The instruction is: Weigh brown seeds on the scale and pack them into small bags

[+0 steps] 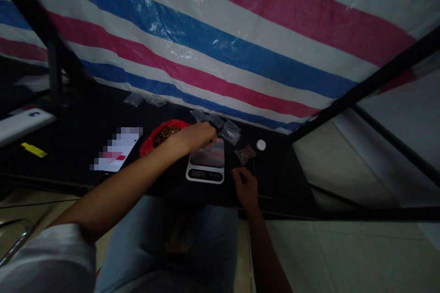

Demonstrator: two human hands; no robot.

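My left hand reaches across the back of a small white kitchen scale. Its fingers are closed, and whatever they may hold is hidden. Under my left forearm sits a red plastic bag with its mouth spread, full of small brown pieces. To the right of the scale, my right hand rests at the table with loosely bent fingers, a gap between them and nothing visible inside. Just beyond it lies a small clear packet with brown contents.
Clear plastic bags lie behind the scale, with others farther left. A round white case and a dark flat device are at the right. A phone-like sheet and yellow strip lie left. Striped sheeting hangs behind the black table.
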